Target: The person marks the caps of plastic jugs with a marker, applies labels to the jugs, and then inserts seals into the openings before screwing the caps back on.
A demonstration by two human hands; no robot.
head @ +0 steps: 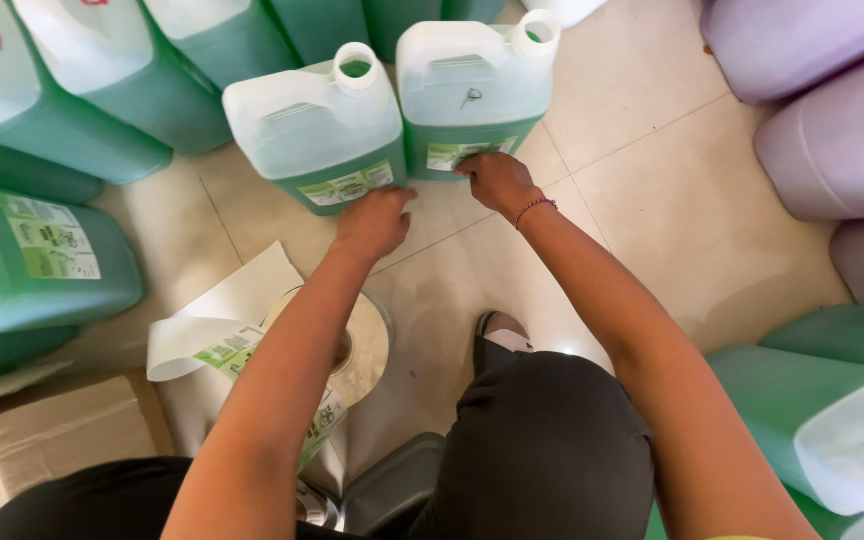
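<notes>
Right grip (497, 180) flat (open) on jug label (457, 153), left hand (374, 220) curled, empty, arms outstretched

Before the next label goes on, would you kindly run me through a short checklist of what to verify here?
1. Right hand pressing the label onto the right jug: ok.
2. That label lying flat, without creases: cannot tell.
3. Left hand free, just below the left jug: ok.
4. Left jug's label already on: ok.
5. Label roll within reach on the floor: ok.
6. Both jugs capped: not ok, necks open.
</notes>
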